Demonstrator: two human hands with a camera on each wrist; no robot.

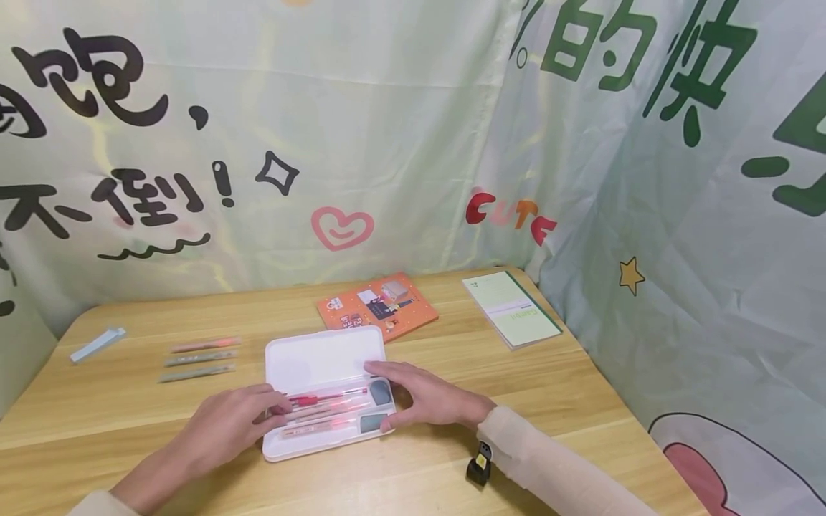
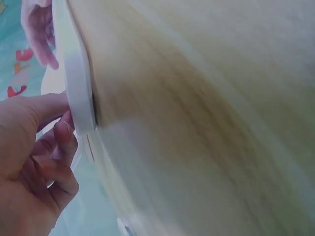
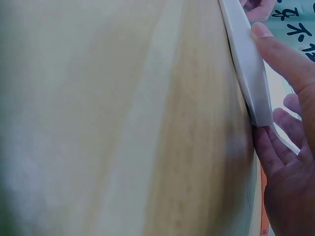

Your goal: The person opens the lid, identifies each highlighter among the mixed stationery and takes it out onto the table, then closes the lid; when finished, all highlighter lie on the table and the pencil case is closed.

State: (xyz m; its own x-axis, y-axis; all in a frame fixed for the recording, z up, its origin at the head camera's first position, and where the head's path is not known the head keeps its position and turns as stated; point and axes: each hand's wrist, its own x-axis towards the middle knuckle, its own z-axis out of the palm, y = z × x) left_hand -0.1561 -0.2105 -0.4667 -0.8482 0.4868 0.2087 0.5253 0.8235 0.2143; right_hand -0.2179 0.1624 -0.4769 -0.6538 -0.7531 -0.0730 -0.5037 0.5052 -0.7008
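A white pencil case (image 1: 323,358) lies with its lid raised towards the back; its near tray holds several red and pink pens (image 1: 319,425) and two dark grey-blue pieces (image 1: 381,392). My left hand (image 1: 222,426) has its fingertips over the tray's left end, at the pen ends. In the left wrist view, the left hand (image 2: 32,147) has bent fingers and its thumb tip behind the case wall (image 2: 78,93); whether it pinches a pen is hidden. My right hand (image 1: 432,395) grips the case's right end, thumb at the near corner, fingers near the hinge, as the right wrist view's hand (image 3: 290,123) shows.
Behind the case lies an orange booklet (image 1: 413,308), with a pale green notebook (image 1: 516,308) to its right. Several slim pens (image 1: 201,358) lie in a row at the left, beside a light blue strip (image 1: 97,345). A black object (image 1: 479,469) is at the right sleeve.
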